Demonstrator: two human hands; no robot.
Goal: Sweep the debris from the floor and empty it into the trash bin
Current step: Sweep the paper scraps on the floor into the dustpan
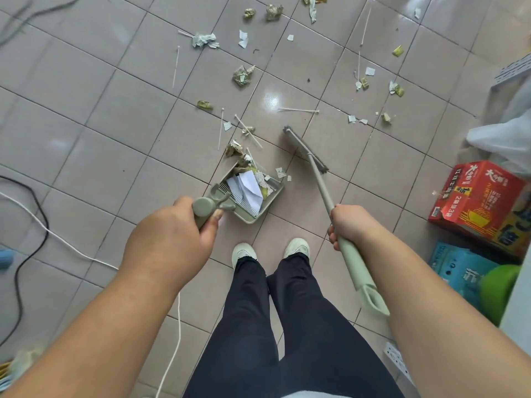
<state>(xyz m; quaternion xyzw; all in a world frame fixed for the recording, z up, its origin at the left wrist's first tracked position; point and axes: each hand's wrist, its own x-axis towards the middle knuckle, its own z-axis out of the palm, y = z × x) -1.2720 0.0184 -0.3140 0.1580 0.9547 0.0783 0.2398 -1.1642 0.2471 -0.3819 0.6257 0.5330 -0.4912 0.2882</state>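
My left hand [172, 234] grips the handle of a grey-green dustpan [273, 191] that rests on the tiled floor just ahead of my feet. White paper and crumpled scraps lie in the pan. My right hand [349, 222] holds the pale green handle of a broom [321, 188]; its brush head [306, 150] touches the floor to the right of the pan's mouth. Debris [242, 76] is scattered over the tiles beyond: crumpled green-gold wrappers, torn paper bits and thin white sticks. A small pile of scraps [237, 149] lies at the pan's lip. No trash bin is in view.
A red carton [479, 199] and a blue box [459, 268] stand at the right, with a clear plastic bag [505, 139] behind them. A black cable [31, 225] and a white cord [66, 242] run over the floor at the left. A white power strip [398, 360] lies near my right leg.
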